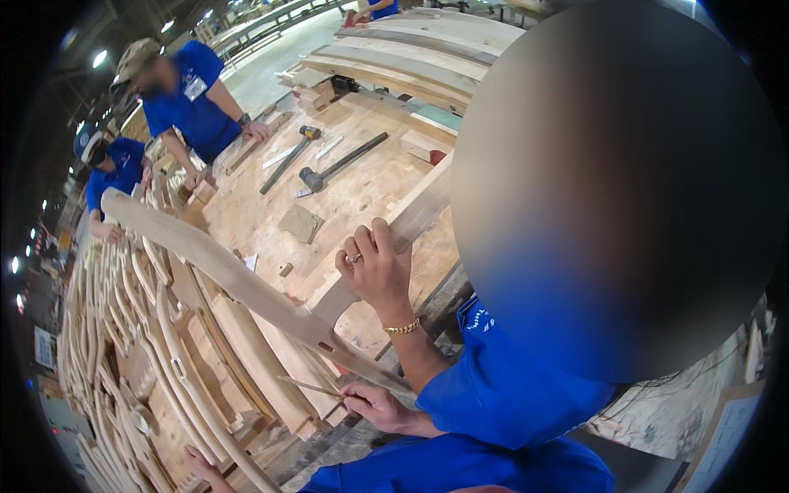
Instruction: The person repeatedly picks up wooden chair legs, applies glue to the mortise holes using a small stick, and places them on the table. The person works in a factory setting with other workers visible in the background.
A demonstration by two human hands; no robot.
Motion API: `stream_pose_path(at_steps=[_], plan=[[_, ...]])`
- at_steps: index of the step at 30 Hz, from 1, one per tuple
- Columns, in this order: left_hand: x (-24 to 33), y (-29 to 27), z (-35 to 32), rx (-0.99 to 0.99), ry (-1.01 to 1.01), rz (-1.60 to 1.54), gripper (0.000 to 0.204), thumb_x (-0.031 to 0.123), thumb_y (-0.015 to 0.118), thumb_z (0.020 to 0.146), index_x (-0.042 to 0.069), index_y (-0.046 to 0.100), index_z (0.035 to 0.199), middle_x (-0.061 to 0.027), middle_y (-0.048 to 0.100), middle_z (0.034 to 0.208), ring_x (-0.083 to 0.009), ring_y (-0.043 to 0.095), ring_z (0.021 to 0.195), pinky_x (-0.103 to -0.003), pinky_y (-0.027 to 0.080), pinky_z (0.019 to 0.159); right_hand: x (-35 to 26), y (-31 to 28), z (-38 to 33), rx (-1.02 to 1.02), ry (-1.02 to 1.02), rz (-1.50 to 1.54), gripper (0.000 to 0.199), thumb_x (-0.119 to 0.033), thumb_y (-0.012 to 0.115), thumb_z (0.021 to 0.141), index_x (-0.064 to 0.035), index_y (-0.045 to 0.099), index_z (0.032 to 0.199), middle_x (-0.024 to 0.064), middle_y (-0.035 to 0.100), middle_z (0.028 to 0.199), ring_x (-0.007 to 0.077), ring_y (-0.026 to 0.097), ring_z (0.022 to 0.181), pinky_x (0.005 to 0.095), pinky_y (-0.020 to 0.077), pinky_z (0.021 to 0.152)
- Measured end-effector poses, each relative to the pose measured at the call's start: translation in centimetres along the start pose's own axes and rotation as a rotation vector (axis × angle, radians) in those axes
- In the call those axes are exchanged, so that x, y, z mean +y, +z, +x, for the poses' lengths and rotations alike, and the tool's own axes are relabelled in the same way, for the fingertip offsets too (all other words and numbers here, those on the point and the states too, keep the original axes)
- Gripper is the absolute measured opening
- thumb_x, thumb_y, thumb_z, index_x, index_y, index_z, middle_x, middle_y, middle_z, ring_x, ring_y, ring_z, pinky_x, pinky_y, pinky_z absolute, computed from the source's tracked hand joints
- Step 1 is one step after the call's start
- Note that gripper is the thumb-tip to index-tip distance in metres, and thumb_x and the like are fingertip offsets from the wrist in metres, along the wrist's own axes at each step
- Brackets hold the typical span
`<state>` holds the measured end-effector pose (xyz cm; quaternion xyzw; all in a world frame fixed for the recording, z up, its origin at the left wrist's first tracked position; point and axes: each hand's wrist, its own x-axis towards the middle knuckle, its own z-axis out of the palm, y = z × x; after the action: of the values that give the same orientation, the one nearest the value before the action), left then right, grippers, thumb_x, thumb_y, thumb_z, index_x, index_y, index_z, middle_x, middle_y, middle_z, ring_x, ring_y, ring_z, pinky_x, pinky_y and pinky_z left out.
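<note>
My left hand [200, 465] comes in at the lower left edge. Its fingers, only partly visible, look stretched out beside long curved wooden pieces [173, 361]; nothing shows in its grasp. My right hand is out of view. Close on the right, a co-worker in blue rests a hand with a ring and bracelet [374, 267] on a flat wooden rail [333, 300]. The rail meets a long curved wooden post [222, 267] with a slot in it. The co-worker's other hand [382, 408] holds a slim pointed stick [308, 386] below the post.
Two mallets [311, 179] and a brown square of sheet [301, 223] lie on the plywood worktable [362, 123]. Stacked boards [411, 49] stand at its far end. Two people in blue [185, 99] work at the left. The co-worker's blurred head covers the right side.
</note>
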<state>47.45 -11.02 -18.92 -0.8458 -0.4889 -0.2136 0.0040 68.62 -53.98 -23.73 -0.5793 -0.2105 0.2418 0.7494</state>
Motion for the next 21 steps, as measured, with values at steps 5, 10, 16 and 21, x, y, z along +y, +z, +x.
stream_pose_path(at_steps=[5,10,16,21], plan=[[-0.4,0.7,0.2,0.064,-0.021,-0.024,0.048,0.041,0.032,0.092,-0.001,0.05,0.081,-0.0245,0.052,0.076,-0.0438,0.047,0.07,-0.049,0.037,0.064,-0.3,-0.1,-0.2,0.038,-0.058,-0.031,0.019,-0.011,0.049,0.092,0.0013,0.054,0.106,0.0038,0.055,0.074,0.0074,0.052,0.066,0.0237,0.0434,0.06],[-0.3,0.6,-0.1,0.038,-0.014,-0.022,0.043,0.037,0.032,0.091,0.0,0.046,0.075,-0.0229,0.049,0.068,-0.0411,0.044,0.064,-0.048,0.035,0.062,-0.7,-0.1,0.4,0.015,-0.025,-0.051,0.017,-0.01,0.052,0.091,0.0012,0.055,0.103,0.0029,0.053,0.074,0.0066,0.051,0.066,0.024,0.0432,0.06],[0.5,0.0,-0.3,0.002,-0.054,0.071,0.046,0.04,0.03,0.091,0.002,0.05,0.077,-0.0225,0.054,0.074,-0.0406,0.048,0.067,-0.048,0.037,0.064,-0.9,0.2,1.4,0.003,-0.122,-0.084,0.016,-0.01,0.055,0.089,-0.0006,0.055,0.102,0.0032,0.055,0.074,0.009,0.051,0.067,0.0255,0.0429,0.062],[1.2,-0.3,-0.4,0.012,-0.026,0.06,0.047,0.042,0.03,0.09,0.002,0.053,0.079,-0.0225,0.056,0.078,-0.0415,0.05,0.071,-0.048,0.038,0.067,-1.6,0.1,2.7,0.039,-0.242,-0.107,0.016,-0.012,0.054,0.089,-0.0014,0.055,0.102,0.0069,0.055,0.073,0.0129,0.052,0.067,0.0283,0.043,0.063]])
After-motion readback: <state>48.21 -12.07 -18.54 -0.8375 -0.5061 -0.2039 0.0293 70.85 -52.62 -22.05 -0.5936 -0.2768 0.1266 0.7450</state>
